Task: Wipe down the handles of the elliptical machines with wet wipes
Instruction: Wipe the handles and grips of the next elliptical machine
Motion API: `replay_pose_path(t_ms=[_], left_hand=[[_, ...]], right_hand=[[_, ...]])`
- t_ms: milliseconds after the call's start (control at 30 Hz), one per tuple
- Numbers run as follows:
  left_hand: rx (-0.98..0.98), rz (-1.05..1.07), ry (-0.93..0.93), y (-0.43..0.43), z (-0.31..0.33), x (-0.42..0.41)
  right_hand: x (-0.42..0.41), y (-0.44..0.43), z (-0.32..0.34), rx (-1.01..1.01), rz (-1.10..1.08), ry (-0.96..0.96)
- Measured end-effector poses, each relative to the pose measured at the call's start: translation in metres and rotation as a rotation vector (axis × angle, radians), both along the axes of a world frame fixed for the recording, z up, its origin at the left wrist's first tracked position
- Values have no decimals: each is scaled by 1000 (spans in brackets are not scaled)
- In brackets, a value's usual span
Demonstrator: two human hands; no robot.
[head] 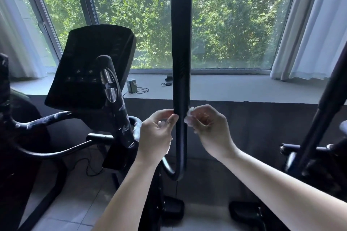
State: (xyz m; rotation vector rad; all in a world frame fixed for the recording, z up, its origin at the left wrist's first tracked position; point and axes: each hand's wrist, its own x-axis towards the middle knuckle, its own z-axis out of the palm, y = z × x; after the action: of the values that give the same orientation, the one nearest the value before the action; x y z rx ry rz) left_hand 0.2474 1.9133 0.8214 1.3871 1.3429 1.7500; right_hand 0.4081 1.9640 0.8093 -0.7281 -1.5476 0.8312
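Observation:
A tall black handle (181,43) of the elliptical machine rises through the middle of the view and bends at its foot near the floor. My left hand (157,135) is on its left side, thumb and fingers curled against the bar at about waist height. My right hand (208,127) is on the bar's right side and pinches a crumpled white wet wipe (189,115), which lies against the handle. A bit of white also shows between my left fingers.
The machine's black console (90,67) and a short grip with a silver sensor (109,84) stand at the left. Another machine's dark arm (323,114) slants up at the right. A grey windowsill (234,88) holds a small box (132,85) with a cord. Curtains frame the window.

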Motion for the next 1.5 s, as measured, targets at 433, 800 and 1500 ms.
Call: replay_pose_path(t_ms=[433, 800, 1500], left_hand=[[-111, 32, 13, -10, -40, -3], [-136, 12, -15, -12, -50, -2], [-309, 6, 20, -17, -103, -5]], right_hand=[[-20, -22, -14, -74, 28, 152], [-11, -18, -8, -106, -58, 83], [-20, -43, -145, -405, -124, -220]])
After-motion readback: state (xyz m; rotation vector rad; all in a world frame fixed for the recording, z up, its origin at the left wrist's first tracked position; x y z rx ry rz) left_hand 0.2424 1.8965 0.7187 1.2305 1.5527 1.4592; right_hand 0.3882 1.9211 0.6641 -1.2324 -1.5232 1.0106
